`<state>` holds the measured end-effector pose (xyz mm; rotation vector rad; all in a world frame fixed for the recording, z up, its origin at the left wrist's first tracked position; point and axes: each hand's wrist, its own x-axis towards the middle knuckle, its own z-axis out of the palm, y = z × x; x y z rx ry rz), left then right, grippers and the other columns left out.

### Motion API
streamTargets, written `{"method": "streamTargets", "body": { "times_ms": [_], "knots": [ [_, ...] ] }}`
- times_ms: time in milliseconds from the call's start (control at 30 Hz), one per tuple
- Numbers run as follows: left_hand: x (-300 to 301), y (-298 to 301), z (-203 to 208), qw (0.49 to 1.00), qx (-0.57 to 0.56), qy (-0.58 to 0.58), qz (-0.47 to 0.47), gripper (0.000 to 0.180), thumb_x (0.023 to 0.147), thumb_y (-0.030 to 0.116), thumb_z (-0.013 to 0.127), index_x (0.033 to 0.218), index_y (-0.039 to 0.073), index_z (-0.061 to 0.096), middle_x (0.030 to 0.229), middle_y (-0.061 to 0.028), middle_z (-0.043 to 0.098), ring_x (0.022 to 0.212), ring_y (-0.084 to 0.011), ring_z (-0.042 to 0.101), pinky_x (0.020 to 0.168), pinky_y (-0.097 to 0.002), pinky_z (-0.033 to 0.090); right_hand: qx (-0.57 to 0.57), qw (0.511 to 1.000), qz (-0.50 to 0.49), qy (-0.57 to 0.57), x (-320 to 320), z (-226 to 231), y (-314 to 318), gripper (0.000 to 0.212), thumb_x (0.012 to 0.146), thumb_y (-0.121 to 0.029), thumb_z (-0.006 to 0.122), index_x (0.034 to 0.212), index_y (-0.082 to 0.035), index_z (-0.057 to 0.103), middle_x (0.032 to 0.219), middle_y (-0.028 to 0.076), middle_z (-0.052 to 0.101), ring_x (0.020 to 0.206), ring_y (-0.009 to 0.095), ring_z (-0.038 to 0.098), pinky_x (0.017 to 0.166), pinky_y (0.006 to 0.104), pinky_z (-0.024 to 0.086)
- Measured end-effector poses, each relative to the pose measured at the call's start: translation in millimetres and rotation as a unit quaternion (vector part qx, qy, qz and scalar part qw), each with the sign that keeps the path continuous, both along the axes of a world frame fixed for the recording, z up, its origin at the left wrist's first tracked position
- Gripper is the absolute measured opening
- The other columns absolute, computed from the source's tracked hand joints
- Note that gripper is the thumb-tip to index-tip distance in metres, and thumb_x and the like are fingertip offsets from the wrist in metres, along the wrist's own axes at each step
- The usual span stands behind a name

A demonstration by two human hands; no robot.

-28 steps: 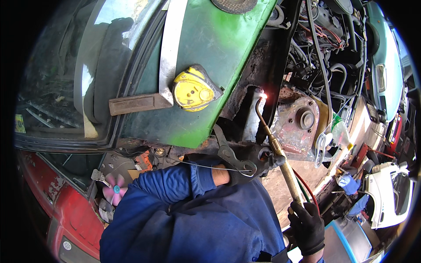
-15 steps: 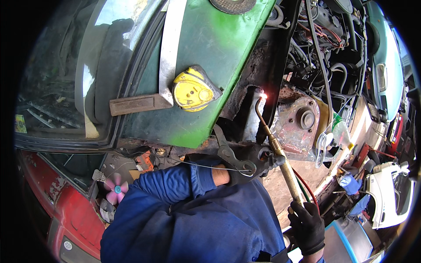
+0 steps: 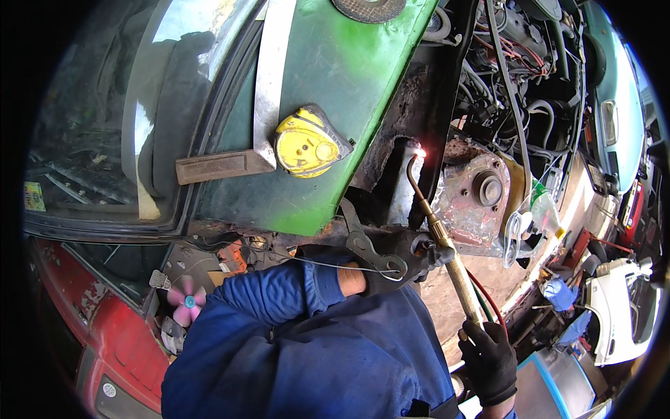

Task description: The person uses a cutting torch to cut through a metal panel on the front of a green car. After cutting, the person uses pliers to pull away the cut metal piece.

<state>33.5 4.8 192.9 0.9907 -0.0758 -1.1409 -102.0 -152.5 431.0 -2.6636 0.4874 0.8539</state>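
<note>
One tool (image 3: 360, 241) overlaps left hand (image 3: 412, 253), grip unclear; right hand (image 3: 488, 359) holds torch (image 3: 458, 281), tape measure (image 3: 306, 144) well apart.

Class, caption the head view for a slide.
A gloved right hand grips a torch, its tip at a bright glow on a metal strip beside a green panel.

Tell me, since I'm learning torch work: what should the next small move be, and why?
Probably ease the torch slightly along the pale metal strip: the bright glow sits only at its upper end, by the torch's tip, and the right hand grips the torch's lower end.
</note>
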Motion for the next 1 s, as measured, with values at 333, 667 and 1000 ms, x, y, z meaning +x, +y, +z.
{"method": "streamTargets", "body": {
  "times_ms": [333,667,1000],
  "knots": [
    [-3.7,-2.1,-2.4,0.999,0.002,0.044,-0.026,0.031,0.109,0.033,0.078,0.099,0.004,0.078,0.077,0.0051,0.064,0.072,-0.0033,0.053,0.061,-0.0269,0.046,0.007,1.000,0.003,-0.010,-1.5,-2.8,-1.7,0.039,0.091,-0.020,0.091,0.128,-0.022,0.079,0.112,0.015,0.072,0.083,0.033,0.079,0.067,0.0457,0.062],
    [4.9,3.2,6.7,0.997,0.040,0.033,-0.057,0.038,0.108,0.039,0.079,0.089,0.007,0.073,0.073,0.0046,0.061,0.067,-0.0041,0.052,0.057,-0.0280,0.042,0.002,1.000,0.006,-0.013,-2.9,-2.7,-2.3,0.041,0.089,-0.019,0.092,0.128,-0.022,0.080,0.111,0.016,0.072,0.082,0.034,0.080,0.067,0.0452,0.063],
    [-0.9,0.8,2.1,0.997,0.022,0.057,-0.044,0.039,0.108,0.039,0.079,0.088,0.006,0.073,0.071,0.0032,0.060,0.064,-0.0055,0.053,0.055,-0.0285,0.043,0.008,1.000,0.003,-0.012,-4.8,-4.0,-3.2,0.042,0.089,-0.018,0.092,0.128,-0.022,0.080,0.111,0.017,0.072,0.084,0.034,0.079,0.068,0.0453,0.063]
  ]
}}
